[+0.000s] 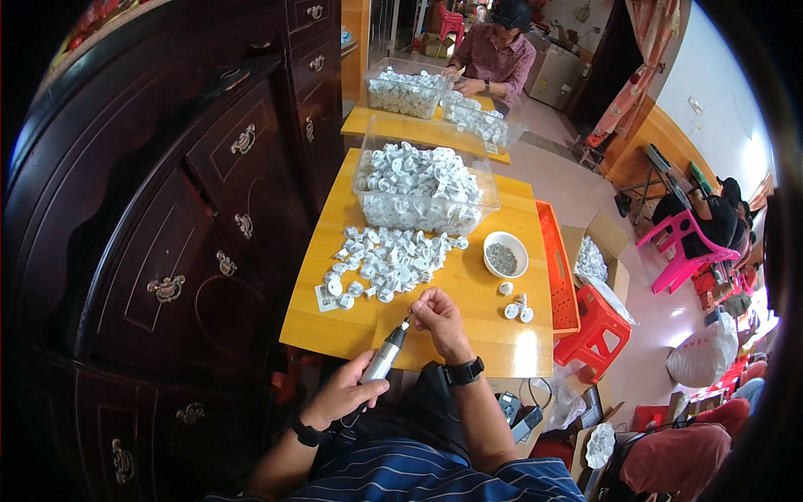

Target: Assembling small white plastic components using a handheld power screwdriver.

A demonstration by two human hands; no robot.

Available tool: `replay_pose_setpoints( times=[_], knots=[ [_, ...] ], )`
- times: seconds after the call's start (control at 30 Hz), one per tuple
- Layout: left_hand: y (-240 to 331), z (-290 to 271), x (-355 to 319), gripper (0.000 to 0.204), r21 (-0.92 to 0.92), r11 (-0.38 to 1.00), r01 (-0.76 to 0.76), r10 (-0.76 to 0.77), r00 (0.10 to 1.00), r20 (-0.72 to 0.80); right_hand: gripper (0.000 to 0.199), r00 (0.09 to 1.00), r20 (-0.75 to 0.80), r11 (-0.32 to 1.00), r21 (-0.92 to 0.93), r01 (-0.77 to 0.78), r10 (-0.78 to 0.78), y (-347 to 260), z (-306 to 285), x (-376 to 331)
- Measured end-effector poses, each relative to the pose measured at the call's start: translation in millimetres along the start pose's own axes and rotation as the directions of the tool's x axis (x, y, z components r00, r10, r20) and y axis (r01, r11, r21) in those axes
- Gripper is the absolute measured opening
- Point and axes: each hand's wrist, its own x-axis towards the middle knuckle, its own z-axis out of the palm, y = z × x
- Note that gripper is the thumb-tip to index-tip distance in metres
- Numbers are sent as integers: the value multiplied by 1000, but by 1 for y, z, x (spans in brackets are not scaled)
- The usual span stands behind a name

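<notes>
My left hand (345,395) is wrapped round a silver electric screwdriver (382,360), its dark tip pointing up and away from me over the table's near edge. At that tip, my right hand (443,322) has thumb and forefinger pinched together; whatever they hold is too small to make out. Beyond my hands, a loose pile of small white plastic parts (393,261) lies on the yellow table (335,335), with a printed paper slip (325,298) at its left edge. To the right stands a white bowl (524,261) of small metal pieces, and several white parts (512,312) sit below it.
A clear bin (376,209) heaped with white parts stands behind the pile. Dark drawers (167,243) line the left. An orange crate (559,280) and a red stool (595,333) flank the table's right. Farther back, a person (500,54) works at another yellow table (361,122).
</notes>
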Motion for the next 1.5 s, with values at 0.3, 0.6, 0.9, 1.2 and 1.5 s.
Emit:
replay_pose_setpoints(
  times=[0.3, 0.6, 0.9, 1.2, 1.5],
  knots=[
    [-3, -1, 0, 59, -37, 999, -8, 8, 1000, -11, 9, 999, 39, 1000, -2, -25, 25, -3, 3, 4],
    [5, -5, -3, 62, 79, 996, -32, 37, 997, -70, 19, 953, -184, 900, -409, 149, -241, -11, -56, 51],
    [7, -10, -6, 61, 92, 995, -35, 41, 997, -64, 43, 789, -44, 151, -987, 62, -612, -16, -68, 99],
    [5, -12, -5, 59, 91, 996, -23, 29, 998, -63, 44, 896, -105, -16, -992, -124, -431, -31, -64, 102],
    [4, -10, -5, 59, 71, 997, -24, 27, 999, -47, 19, 913, -48, -32, -997, -66, -405, -26, -54, 64]
  ],
)
